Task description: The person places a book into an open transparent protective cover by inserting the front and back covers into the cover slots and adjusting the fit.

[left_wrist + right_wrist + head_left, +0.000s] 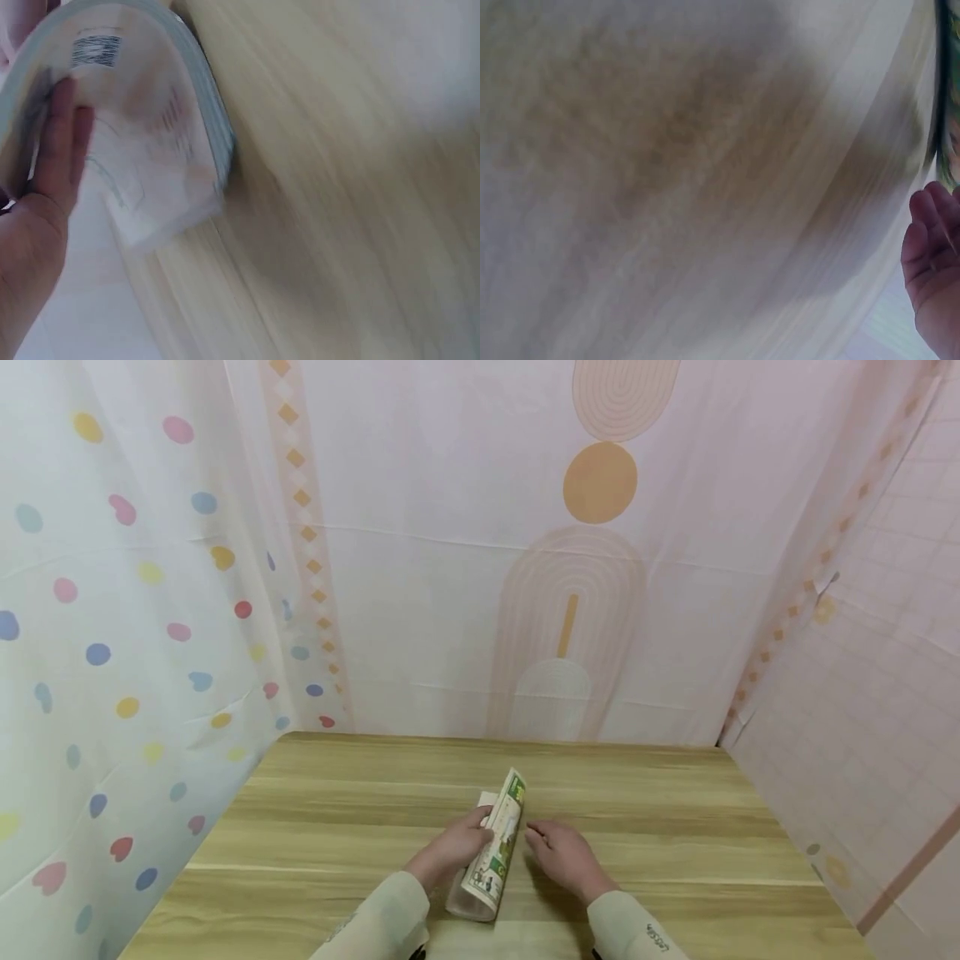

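A softcover book with a printed cream and green cover stands bent into a curve on the wooden table in the head view. My left hand grips it from the left side. In the left wrist view a barcode shows on its pale cover, where the left fingers lie. To the right of the book is my right hand, fingers loosely bent and holding nothing, with a small gap to the cover. In the right wrist view that hand sits at the right edge, below a sliver of the colourful cover.
The wood-grain table spreads out around both hands. Behind it hangs a pale curtain with arch patterns. A dotted curtain borders the left side, and a grid-patterned one the right.
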Demonstrator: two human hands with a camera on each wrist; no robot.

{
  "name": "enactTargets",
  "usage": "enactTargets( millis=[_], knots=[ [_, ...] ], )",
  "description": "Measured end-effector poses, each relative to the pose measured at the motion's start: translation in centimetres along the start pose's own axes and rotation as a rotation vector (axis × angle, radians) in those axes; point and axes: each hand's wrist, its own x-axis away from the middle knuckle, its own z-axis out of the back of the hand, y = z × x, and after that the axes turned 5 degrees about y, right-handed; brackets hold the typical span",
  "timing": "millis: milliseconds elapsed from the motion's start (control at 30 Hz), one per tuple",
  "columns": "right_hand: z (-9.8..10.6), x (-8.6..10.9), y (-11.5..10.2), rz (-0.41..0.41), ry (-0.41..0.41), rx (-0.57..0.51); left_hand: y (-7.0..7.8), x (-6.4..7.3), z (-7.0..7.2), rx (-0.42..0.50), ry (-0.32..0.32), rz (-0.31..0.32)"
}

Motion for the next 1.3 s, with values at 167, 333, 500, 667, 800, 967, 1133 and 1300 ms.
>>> enactTargets(
  millis=[167, 333, 500, 667, 800, 967, 1133, 1300],
  knots=[
    [0.3, 0.0, -0.1, -0.175, 0.025, -0.174, 0.9, -0.2, -0.2, 0.239, -0.038, -0.063],
    [1.0, -0.2, 0.0, -0.361, 0.061, -0.496, 1.3, -0.5, -0.2, 0.346, -0.027, -0.128],
    [1.3, -0.6, 0.2, -0.474, 0.056, -0.76, 0.8, -0.6, 0.1, 0.388, 0.039, -0.138],
    [1.3, -0.9, 0.4, -0.531, 0.118, -0.872, 0.2, -0.5, 0.5, 0.397, 0.087, -0.13],
    [1.2, -0.9, 0.5, -0.549, 0.152, -0.871, -0.3, -0.3, 1.1, 0.368, 0.09, -0.098],
    [1.0, -0.8, 0.6, -0.558, 0.146, -0.823, -1.3, 0.0, 1.6, 0.308, 0.09, -0.103],
    [0.7, -0.7, 0.8, -0.547, 0.126, -0.808, -2.0, 0.0, 1.7, 0.272, 0.13, -0.105],
    [0.6, -0.7, 0.8, -0.535, 0.13, -0.815, -2.3, 0.0, 1.9, 0.229, 0.177, -0.077]
  ],
)
